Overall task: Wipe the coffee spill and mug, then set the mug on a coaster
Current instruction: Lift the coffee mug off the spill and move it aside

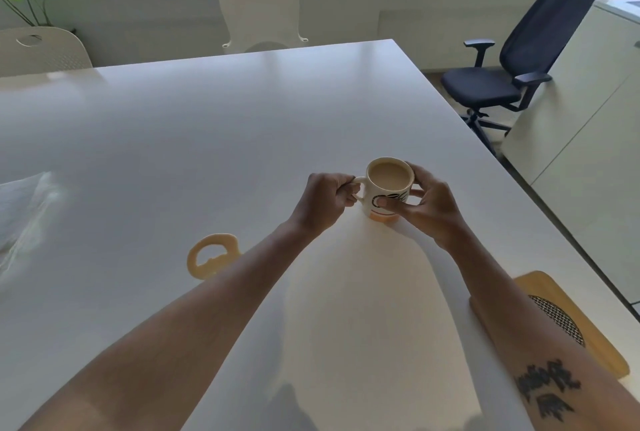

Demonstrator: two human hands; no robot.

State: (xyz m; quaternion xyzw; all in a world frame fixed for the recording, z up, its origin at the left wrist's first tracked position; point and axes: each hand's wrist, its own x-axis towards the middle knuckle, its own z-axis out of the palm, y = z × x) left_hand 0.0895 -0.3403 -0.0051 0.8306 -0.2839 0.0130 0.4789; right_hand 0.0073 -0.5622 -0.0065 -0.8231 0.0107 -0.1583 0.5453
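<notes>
The mug (388, 188) is found upright on the white table (207, 136), approx. centre-right of view, nearly full of milky coffee. Its handle, at the mug's 9 o'clock, is gripped by the left hand (325, 200), fingers curled closed around it. At the mug's 3 o'clock the body is cupped by the right hand (427, 209): thumb pressed across the front w/ the printed design, fingers wrapped loosely behind the rim. An orange band is seen at the mug's base; whether it is glaze or a wet drip can't be told.

At 7 o'clock from the mug, well apart, a ring-shaped coffee spill (213, 255) lies unwiped. At far 9 o'clock a white cloth or tissue (20, 209) is seen, blurred, untouched by either hand. At 5 o'clock, under the right forearm, the wooden coaster (568, 319) w/ a dark patterned patch waits.

Judged progress: early. Spill not wiped, mug wiping not evidenced, mug not yet on coaster. All three steps appear left.
</notes>
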